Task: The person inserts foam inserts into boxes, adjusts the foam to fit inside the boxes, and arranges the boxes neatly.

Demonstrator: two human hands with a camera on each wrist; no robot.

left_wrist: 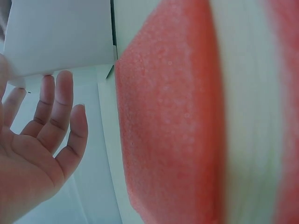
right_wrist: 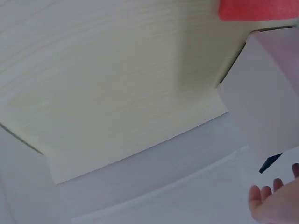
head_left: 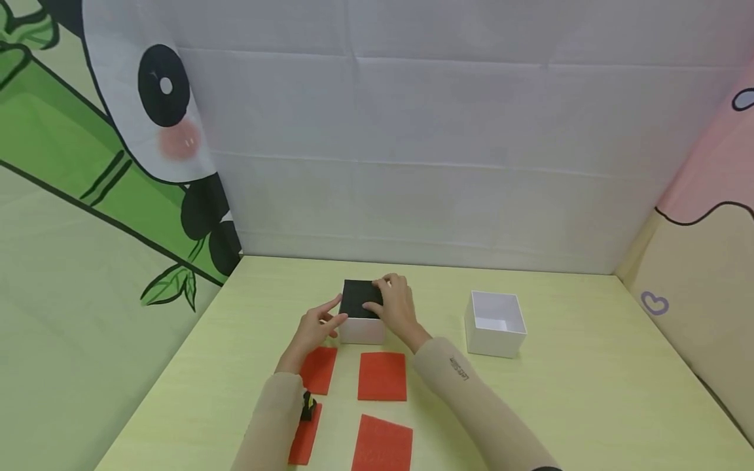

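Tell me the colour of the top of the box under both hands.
Black top on white walls; clearest in the head view.

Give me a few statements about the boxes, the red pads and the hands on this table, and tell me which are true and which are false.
1. Both hands touch the box with the black top. True: the left hand is at its left side, and the right hand rests on its top.
2. The open white box stands left of the hands. False: it stands to their right, apart from them.
3. Four red foam pads lie on the table. True.
4. The open white box holds a red pad. False: its inside shows only white.
5. The left hand grips a red pad. False: its fingers are straight, against the box.
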